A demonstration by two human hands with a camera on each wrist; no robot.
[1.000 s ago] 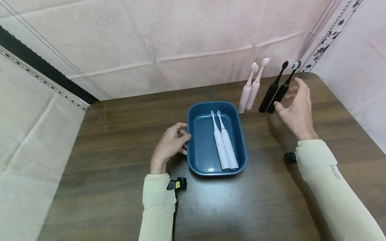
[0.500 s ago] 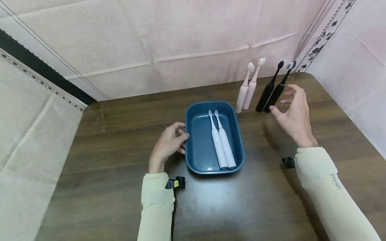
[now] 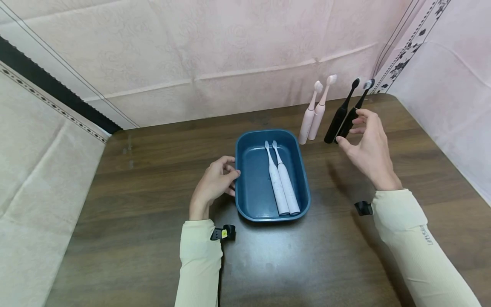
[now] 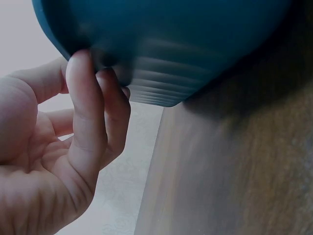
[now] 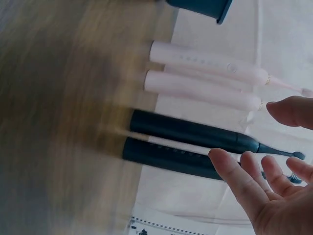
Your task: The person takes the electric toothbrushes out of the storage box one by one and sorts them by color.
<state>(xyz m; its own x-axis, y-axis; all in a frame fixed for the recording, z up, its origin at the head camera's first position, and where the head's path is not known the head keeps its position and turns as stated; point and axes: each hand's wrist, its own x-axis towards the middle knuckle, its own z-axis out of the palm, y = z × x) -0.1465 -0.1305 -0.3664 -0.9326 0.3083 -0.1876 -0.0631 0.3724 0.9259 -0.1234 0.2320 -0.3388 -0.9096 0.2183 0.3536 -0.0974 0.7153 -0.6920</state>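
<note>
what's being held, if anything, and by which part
The left hand holds the tray by its left rim. The right hand, near the black toothbrushes, holds nothing.

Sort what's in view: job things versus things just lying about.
Job, apparently:
- blue rectangular plastic tray, touched by the left hand
- two slim white toothbrushes inside it
- two slim black toothbrushes near the right hand
- likely two slim pink toothbrushes

Only surroundings:
- brown wooden table
- pale cloth backdrop

There are six toothbrushes, one tray, two hands.
</note>
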